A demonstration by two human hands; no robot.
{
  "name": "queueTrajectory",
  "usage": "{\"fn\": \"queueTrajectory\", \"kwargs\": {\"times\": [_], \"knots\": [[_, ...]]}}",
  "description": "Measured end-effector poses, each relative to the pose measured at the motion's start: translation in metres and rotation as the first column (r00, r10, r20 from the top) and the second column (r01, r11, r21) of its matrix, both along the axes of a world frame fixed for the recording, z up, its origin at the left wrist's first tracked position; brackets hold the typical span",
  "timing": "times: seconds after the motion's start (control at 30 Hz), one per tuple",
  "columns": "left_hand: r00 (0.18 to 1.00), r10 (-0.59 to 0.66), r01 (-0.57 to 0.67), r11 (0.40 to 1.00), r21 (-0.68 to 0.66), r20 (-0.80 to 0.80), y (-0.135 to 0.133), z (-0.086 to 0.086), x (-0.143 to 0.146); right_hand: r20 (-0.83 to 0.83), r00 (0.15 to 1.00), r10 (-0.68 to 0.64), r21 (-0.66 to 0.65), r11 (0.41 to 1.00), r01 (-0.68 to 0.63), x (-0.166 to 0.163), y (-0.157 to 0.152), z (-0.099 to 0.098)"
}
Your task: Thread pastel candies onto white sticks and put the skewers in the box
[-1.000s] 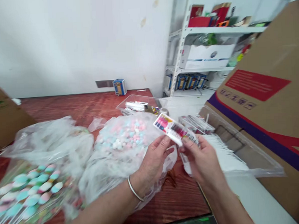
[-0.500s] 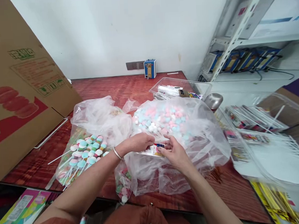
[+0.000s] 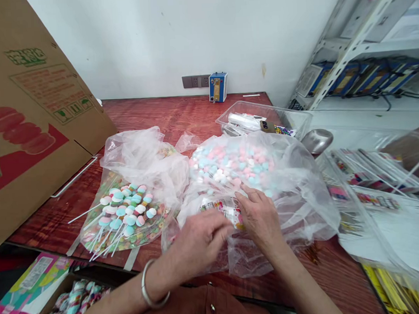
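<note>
1. Atop the large clear bag (image 3: 299, 201), toward its near side: one printed packet (image 3: 217, 206), between the hands. Whether opened: cannot be told.
2. Right hand (image 3: 260, 217): at the packet's right end, fingers bent and close together. Pinch on the packet: cannot be confirmed.
3. Left hand (image 3: 199, 237): over the packet's near edge, blurred, bangle (image 3: 145, 291) at wrist. Fingers curled; whether they grip anything, cannot be told.
4. Progress, by judgement: puffs on sticks (image 3: 124, 210) seem finished, clustered at left; loose puffs (image 3: 231, 160) seem left unmounted; packet handling appears incomplete.
5. Large clear bag, contents: the loose puffs, pink, blue and white.
6. Second clear bag (image 3: 135, 154), at left: coloured rings (image 3: 160, 226) within, stick cluster on top.
7. Clear tray (image 3: 298, 118), rear: white packages (image 3: 243, 122), multicoloured beads (image 3: 284, 131).
8. Clear bin (image 3: 360, 222), right: printed packets (image 3: 376, 198), white sticks (image 3: 414, 219). Metal scoop (image 3: 317, 141) near its far corner.
9. Open box (image 3: 47, 299), lower left: wrapped sweets (image 3: 74, 300).
10. Surface (image 3: 140, 111): red-brown, wood-grained. Cardboard box (image 3: 34, 107) at left.
</note>
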State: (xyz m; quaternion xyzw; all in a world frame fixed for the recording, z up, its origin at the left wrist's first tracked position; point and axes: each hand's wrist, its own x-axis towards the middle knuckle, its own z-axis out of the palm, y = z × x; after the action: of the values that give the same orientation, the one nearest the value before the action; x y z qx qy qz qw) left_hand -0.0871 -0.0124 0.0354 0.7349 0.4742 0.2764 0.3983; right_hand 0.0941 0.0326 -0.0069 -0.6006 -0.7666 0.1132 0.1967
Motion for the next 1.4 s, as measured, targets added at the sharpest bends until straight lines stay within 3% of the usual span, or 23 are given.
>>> {"fn": "queueTrajectory", "kwargs": {"times": [0.03,0.1,0.13,0.17,0.23,0.3,0.4,0.47,0.6,0.73,0.87,1.0,1.13,1.3,1.4], "knots": [[0.984,0.022,0.021,0.971,-0.237,0.176,-0.013,-0.002,0.007,-0.023,1.0,0.014,0.039,0.999,-0.013,0.003,-0.001,0.007],[0.837,0.202,0.185,0.77,-0.611,0.508,-0.029,-0.013,0.023,-0.188,0.981,0.053,0.049,0.998,-0.044,0.008,-0.003,0.02],[0.708,0.321,0.286,0.684,-0.671,0.629,-0.032,-0.02,0.032,-0.295,0.953,0.073,0.026,0.997,-0.069,0.011,-0.006,0.027],[0.556,0.427,0.366,0.645,-0.671,0.714,-0.031,-0.026,0.041,-0.394,0.914,0.094,-0.005,0.995,-0.104,0.014,-0.008,0.033],[0.271,0.545,0.388,0.693,-0.608,0.794,-0.023,-0.035,0.055,-0.528,0.842,0.109,-0.071,0.983,-0.172,0.02,-0.014,0.043],[0.128,0.603,0.271,0.743,-0.612,0.788,-0.01,-0.038,0.064,-0.602,0.794,0.087,-0.127,0.971,-0.203,0.027,-0.021,0.047],[0.107,0.701,0.068,0.702,-0.709,0.705,0.003,-0.035,0.07,-0.71,0.704,0.006,-0.197,0.958,-0.208,0.034,-0.031,0.042],[0.113,0.736,-0.003,0.672,-0.741,0.667,0.006,-0.034,0.072,-0.728,0.684,-0.046,-0.209,0.965,-0.157,0.034,-0.038,0.033],[0.139,0.746,-0.071,0.663,-0.745,0.651,0.005,-0.035,0.073,-0.603,0.792,-0.097,-0.139,0.99,0.015,0.027,-0.05,0.021],[0.111,0.721,-0.048,0.691,-0.721,0.683,0.003,-0.038,0.068,-0.489,0.872,-0.014,-0.005,1.0,0.014,0.018,-0.056,0.027],[0.089,0.716,0.044,0.691,-0.721,0.692,0.0,-0.04,0.057,-0.465,0.883,0.069,0.043,0.998,-0.055,0.012,-0.06,0.036],[-0.055,0.76,0.096,0.65,-0.754,0.648,-0.001,-0.04,0.051,-0.621,0.783,-0.012,-0.08,0.996,-0.049,0.005,-0.063,0.032],[-0.121,0.726,0.099,0.687,-0.72,0.677,0.0,-0.039,0.046,-0.771,0.615,-0.166,-0.215,0.977,-0.005,-0.003,-0.066,0.027],[-0.09,0.669,-0.012,0.74,-0.672,0.738,0.0,-0.041,0.042,-0.772,0.616,-0.158,-0.251,0.966,-0.066,-0.019,-0.07,0.037],[0.003,0.655,-0.047,0.755,-0.654,0.756,-0.003,-0.041,0.039,-0.728,0.669,-0.148,-0.215,0.976,-0.019,-0.026,-0.069,0.039]]}}
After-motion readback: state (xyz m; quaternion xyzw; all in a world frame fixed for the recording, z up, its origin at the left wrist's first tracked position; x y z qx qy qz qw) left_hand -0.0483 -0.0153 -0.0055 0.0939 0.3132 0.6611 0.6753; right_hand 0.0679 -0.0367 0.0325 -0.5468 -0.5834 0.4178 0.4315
